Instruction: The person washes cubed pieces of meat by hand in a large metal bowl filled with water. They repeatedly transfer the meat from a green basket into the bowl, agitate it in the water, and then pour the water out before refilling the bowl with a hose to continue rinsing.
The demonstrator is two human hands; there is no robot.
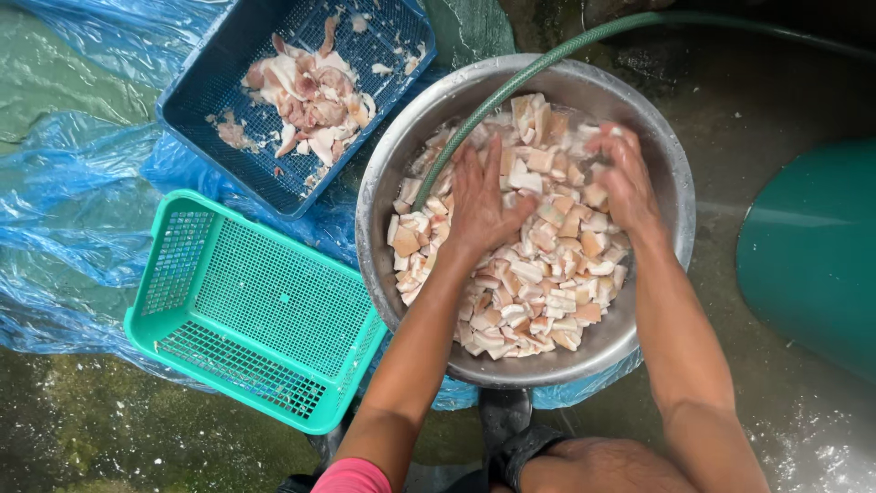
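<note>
Both hands down in the metal basin point(675, 196) on the wet floor point(730, 100), among pale cut meat pieces point(538, 274) heaped across its middle and right. Left hand point(482, 199) spread flat, fingers wide, pressing on the pile; right hand point(625, 178) loosely curled over pieces at the far right, grip on any single piece impossible to tell. Green hose point(511, 87) running from far right over the far rim, its end dipping toward the left hand.

Risks, judged from here: slick pieces pushed over the low rim onto the dirty floor; hose knocked out and spraying; basin tipping toward the near edge under pressing weight.

No single heading for the pile; hose long axis far-right to near-left. Green basket point(164, 274) left, blue basket point(196, 87) with scraps far left, on blue plastic sheet point(73, 201).
</note>
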